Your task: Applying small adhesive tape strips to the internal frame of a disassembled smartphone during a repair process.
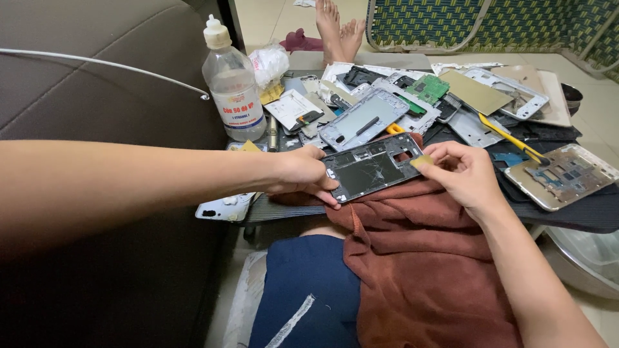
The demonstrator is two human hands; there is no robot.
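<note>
Head view: the left hand (303,173) clamps the near-left edge of a dark phone frame (373,167) with a cracked panel, thumb on top and fingers beneath; the frame lies tilted at the centre of the scene, resting on a rust-brown towel (419,258) draped over the person's lap; the right hand (463,173) pinches a small yellowish pick (422,161) between thumb and forefinger, its tip touching the frame's right edge. Farther off, a low tray (580,216) carries a heap of stripped phone housings; a green circuit board (427,87) lies far and centre, a yellow-handled tool (509,138) to the right, a clear plastic bottle (233,84) upright at far left. In judgement, the prying goes best with the pick kept shallow along the seam and the left grip firm, since the cracked panel could splinter; someone's bare feet (338,29) show at the far edge.
</note>
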